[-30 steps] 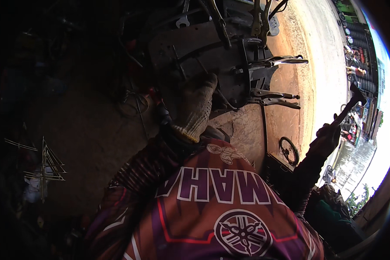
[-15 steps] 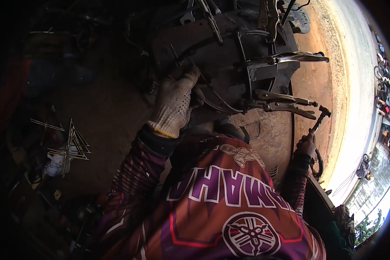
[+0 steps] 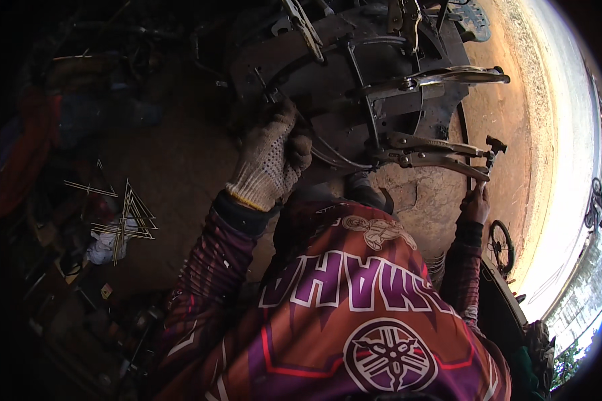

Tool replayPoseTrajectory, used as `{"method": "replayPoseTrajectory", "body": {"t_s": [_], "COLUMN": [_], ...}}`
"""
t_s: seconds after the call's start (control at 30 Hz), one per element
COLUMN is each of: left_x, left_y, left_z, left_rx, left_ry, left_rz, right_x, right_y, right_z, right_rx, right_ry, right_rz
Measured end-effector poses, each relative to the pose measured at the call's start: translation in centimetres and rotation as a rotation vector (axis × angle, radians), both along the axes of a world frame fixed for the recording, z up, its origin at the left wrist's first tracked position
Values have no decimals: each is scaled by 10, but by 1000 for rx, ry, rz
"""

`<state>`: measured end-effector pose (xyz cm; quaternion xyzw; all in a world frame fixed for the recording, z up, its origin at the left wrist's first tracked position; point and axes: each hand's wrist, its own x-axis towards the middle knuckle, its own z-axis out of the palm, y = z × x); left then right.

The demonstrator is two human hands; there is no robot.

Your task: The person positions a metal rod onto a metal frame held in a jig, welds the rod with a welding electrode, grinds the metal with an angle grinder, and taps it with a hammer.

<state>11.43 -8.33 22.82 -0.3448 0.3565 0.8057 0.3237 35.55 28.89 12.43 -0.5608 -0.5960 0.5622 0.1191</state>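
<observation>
My left hand (image 3: 266,157), in a knitted glove with dark dots, is closed at the near left edge of a dark metal plate (image 3: 334,127). What its fingers hold is hidden; a thin rod (image 3: 261,77) shows just beyond them. Curved metal bars (image 3: 364,93) form a frame over the plate. Locking pliers (image 3: 435,160) clamp the frame at its near right corner, and a second pair of locking pliers (image 3: 441,78) grips it further off. My bare right hand (image 3: 475,204) is wrapped around a hammer (image 3: 493,148), head up, close to the nearer pliers' handles.
More locking pliers (image 3: 304,30) are clamped along the far side of the plate. To the left, several thin rods (image 3: 130,217) stand crossed beside a whitish bundle (image 3: 105,247). A wheel (image 3: 500,246) is at the right, by a dark box-like edge (image 3: 505,294). Bright ground lies beyond.
My right hand has brought the hammer up and slightly left, toward the nearer pliers' handles. The left hand keeps its place at the plate's edge. The whole view has shifted a little.
</observation>
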Motion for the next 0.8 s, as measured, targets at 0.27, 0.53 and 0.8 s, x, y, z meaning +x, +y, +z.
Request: {"method": "replayPoseTrajectory", "body": {"t_s": [0.27, 0.53, 0.8], "left_x": [-8, -8, -9], "left_y": [-3, -7, -8], "left_z": [11, 14, 5], "left_rx": [-265, -289, -189], "left_ry": [226, 334, 356], "left_rz": [-236, -524, -545], "right_x": [9, 77, 121], "right_y": [-28, -84, -139], "right_z": [11, 0, -9], "right_rx": [74, 32, -23], "right_ry": [-35, -99, -128], "right_rz": [-60, -169, -297]}}
